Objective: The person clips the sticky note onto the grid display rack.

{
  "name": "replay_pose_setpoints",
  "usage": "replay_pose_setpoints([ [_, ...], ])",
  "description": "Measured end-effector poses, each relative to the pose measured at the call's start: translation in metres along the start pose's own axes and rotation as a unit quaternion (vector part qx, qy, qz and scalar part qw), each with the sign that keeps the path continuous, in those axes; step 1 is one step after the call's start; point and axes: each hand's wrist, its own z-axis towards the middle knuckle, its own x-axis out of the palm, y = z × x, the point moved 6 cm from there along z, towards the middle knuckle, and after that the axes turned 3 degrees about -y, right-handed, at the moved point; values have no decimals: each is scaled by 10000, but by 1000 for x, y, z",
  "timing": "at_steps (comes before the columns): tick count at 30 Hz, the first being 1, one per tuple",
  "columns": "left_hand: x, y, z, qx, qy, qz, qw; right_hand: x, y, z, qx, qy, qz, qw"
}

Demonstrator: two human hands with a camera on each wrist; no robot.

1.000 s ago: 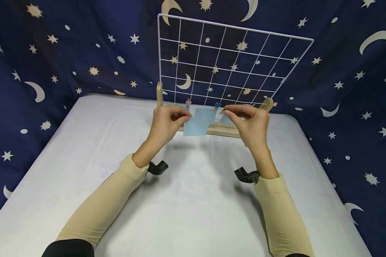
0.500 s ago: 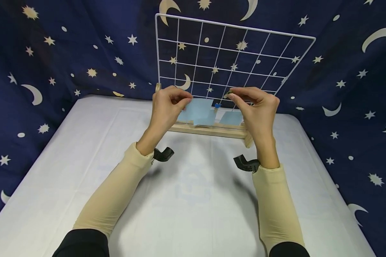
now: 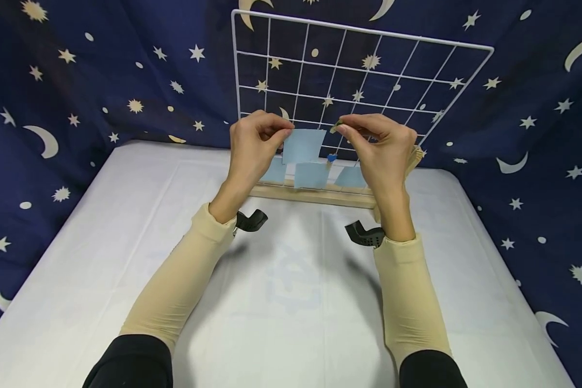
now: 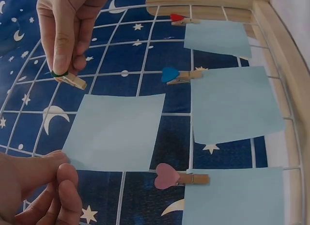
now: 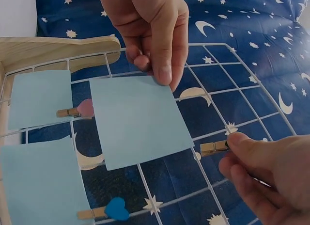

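My left hand (image 3: 255, 148) pinches a square of light blue paper (image 3: 303, 145) by its upper left corner, holding it in front of the white wire grid (image 3: 339, 66). To the right of the paper, my right hand (image 3: 383, 153) pinches a small wooden clothespin (image 5: 213, 148) with a dark green piece at its end; the clothespin is apart from the paper. Lower down, three more blue papers hang on the grid. Clothespins with a pink heart (image 4: 166, 176), a blue heart (image 4: 170, 74) and a red heart (image 4: 177, 17) hold them.
A wooden stand (image 3: 315, 195) bears the grid on a table with a white cloth (image 3: 291, 302). Behind it hangs a dark blue curtain (image 3: 174, 32) with moons and stars. A black curved mount (image 3: 252, 220) sits at the left wrist, and another mount (image 3: 364, 235) at the right.
Both hands have risen along the grid, the left one lifting the blue paper above the lower row and the right one carrying the clothespin up beside it.
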Motion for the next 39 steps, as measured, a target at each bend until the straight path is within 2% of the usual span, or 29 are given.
replay_pose_setpoints([
  [7, -1, -7, 9, 90, -138, 115, 9998, 6, 7, 8, -23, -55, -80, 10000],
  [18, 1, -9, 12, 207, -174, 232, 9994, 13, 9, 10, -40, -100, -183, 9998],
  [22, 2, -7, 12, 170, -214, 198, 9994, 18, 8, 8, -231, -9, -261, 9994],
  [26, 4, -4, 10, 141, -199, 108, 9996, 22, 6, 6, -229, 76, -399, 9989],
  [29, 5, -4, 9, 216, -203, 82, 9995, 24, 4, 6, -98, 100, -480, 9988],
  [39, 5, 1, 9, 368, -315, 121, 9988, 32, 2, 6, -181, 311, -688, 9970],
])
